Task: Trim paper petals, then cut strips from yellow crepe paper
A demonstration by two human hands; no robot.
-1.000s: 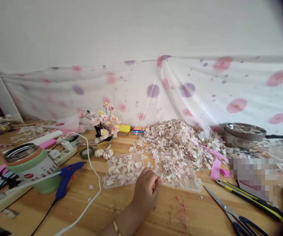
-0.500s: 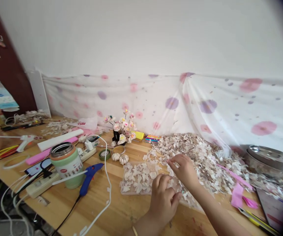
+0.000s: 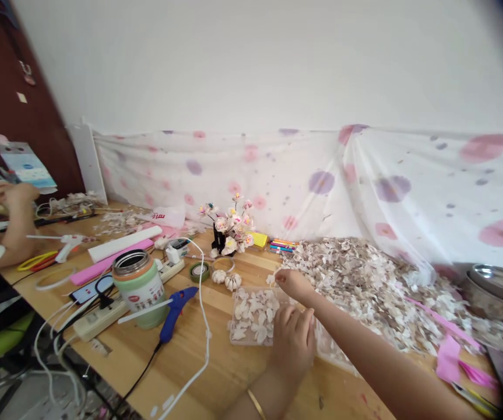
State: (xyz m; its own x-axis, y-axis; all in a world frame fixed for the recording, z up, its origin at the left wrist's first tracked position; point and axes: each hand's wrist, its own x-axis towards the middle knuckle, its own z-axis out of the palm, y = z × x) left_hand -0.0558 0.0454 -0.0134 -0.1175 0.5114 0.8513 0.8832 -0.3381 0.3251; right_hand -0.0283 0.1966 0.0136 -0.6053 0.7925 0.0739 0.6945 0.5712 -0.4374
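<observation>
My left hand is over the right end of a shallow clear plastic tray, its fingers curled; whatever they hold is hidden. Inside the tray lie pale, papery petal-shaped pieces that look like garlic skin. My right hand is just beyond the left one, above the tray's far right corner. Its fingers are bent together, and I cannot make out what is between them. Close to its fingertips a pale piece lies on the table. To the right spreads a large heap of similar papery skins.
Left of the tray are a blue glue gun, a green jar, a white cable and a power strip. Garlic bulbs and a flower arrangement stand behind. Another person's hands are at far left.
My right hand has moved left from the heap's edge toward the tray's far corner. My left hand stays by the tray, its fingers more closed. The view has swung slightly left.
</observation>
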